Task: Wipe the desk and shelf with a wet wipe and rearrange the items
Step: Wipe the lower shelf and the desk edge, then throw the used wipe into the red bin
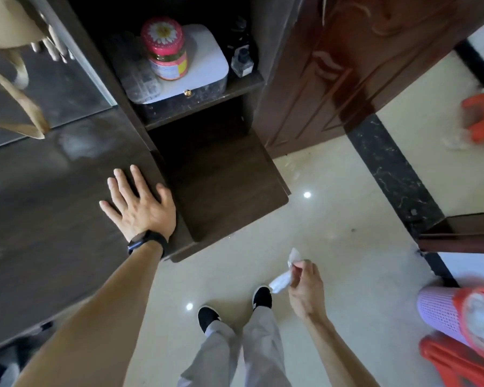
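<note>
My left hand [140,203] lies flat with spread fingers on the dark wooden desk [53,208], near its right edge. My right hand [305,289] hangs over the floor and pinches a crumpled white wet wipe [284,277]. The dark shelf unit [204,107] stands right of the desk. Its upper shelf holds a jar with a pink daisy lid [165,48] on a white box [207,65], a clear plastic case [136,71] and a small glass ink bottle [242,61]. The lower shelf board [224,182] is bare.
A brown wooden door [333,65] stands right of the shelf. On the tiled floor at the right lie a lilac mesh basket with a red rim [444,311] and a red stool [481,118]. A beige bag strap [14,93] hangs over the desk's far left.
</note>
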{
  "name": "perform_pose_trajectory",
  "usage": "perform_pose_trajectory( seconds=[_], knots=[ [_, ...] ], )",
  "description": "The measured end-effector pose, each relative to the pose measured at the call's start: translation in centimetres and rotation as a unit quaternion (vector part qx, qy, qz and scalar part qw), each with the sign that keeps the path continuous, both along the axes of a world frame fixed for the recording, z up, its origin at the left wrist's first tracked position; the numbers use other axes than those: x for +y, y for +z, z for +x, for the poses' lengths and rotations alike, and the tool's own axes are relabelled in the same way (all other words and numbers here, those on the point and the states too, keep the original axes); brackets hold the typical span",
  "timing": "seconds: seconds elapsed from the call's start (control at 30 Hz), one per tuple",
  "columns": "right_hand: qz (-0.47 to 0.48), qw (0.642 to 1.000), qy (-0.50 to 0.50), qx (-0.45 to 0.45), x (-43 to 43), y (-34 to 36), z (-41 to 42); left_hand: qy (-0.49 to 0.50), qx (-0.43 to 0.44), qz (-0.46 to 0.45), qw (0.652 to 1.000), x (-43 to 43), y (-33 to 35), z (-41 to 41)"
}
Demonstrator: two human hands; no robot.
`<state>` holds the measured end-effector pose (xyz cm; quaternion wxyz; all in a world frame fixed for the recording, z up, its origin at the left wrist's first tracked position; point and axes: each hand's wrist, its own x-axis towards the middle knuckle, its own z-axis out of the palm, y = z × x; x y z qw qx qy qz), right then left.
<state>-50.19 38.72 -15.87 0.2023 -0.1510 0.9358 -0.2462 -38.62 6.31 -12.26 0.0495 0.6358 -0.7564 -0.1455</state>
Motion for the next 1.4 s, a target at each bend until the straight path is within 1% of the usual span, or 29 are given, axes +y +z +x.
perform_pose_trajectory(
  seconds=[0.07, 0.13, 0.2, 0.27, 0.33, 0.4, 0.47, 0.6, 0.77, 0.87, 0.97, 1.03, 1.13, 1.4],
  knots=[
    [-0.011, 0.999, 0.03, 0.029, 1.1, 3.8, -0.5, -0.039, -0.007, 0.027, 0.999, 0.7, 1.1, 0.7],
    [-0.023, 0.996, 0.065, 0.055, 2.5, 7.3, -0.9, -0.108, -0.029, 0.055, 0.992, 2.3, 2.3, 1.7],
    [-0.034, 0.993, 0.083, 0.07, 4.3, 10.4, -1.2, -0.154, -0.039, 0.112, 0.981, 5.2, 4.2, 2.5],
    [-0.048, 0.994, 0.078, 0.065, 6.2, 13.5, -1.2, -0.188, -0.047, 0.188, 0.963, 9.3, 6.5, 2.7],
    [-0.066, 0.994, 0.064, 0.055, 8.4, 16.4, -1.1, -0.243, -0.048, 0.255, 0.935, 14.3, 8.9, 2.4],
    [-0.097, 0.992, 0.058, 0.063, 10.8, 19.1, -0.9, -0.299, -0.036, 0.271, 0.914, 19.2, 11.2, 1.8],
    [-0.133, 0.986, 0.054, 0.084, 13.6, 21.5, -0.8, -0.346, -0.026, 0.254, 0.903, 23.9, 13.5, 0.9],
    [-0.18, 0.977, 0.034, 0.106, 20.4, 25.1, -0.9, -0.434, -0.01, 0.18, 0.883, 32.3, 17.8, -1.7],
    [-0.237, 0.96, -0.011, 0.151, 30.7, 28.0, -0.9, -0.499, 0.025, 0.105, 0.86, 41.5, 22.1, -6.1],
    [-0.263, 0.948, -0.066, 0.166, 36.8, 28.8, -1.2, -0.534, 0.057, 0.083, 0.839, 46.7, 23.9, -9.5],
    [-0.279, 0.932, -0.126, 0.192, 43.1, 29.0, -1.7, -0.583, 0.075, 0.069, 0.806, 52.6, 25.0, -13.1],
    [-0.282, 0.926, -0.152, 0.197, 45.9, 28.7, -1.8, -0.606, 0.076, 0.066, 0.789, 55.4, 25.2, -14.5],
    [-0.276, 0.913, -0.215, 0.208, 51.4, 28.2, -2.7, -0.65, 0.07, 0.05, 0.755, 61.2, 25.5, -18.0],
    [-0.224, 0.878, -0.348, 0.241, 62.9, 26.4, -7.4, -0.763, 0.036, 0.045, 0.644, 73.4, 23.3, -29.4]
  ],
)
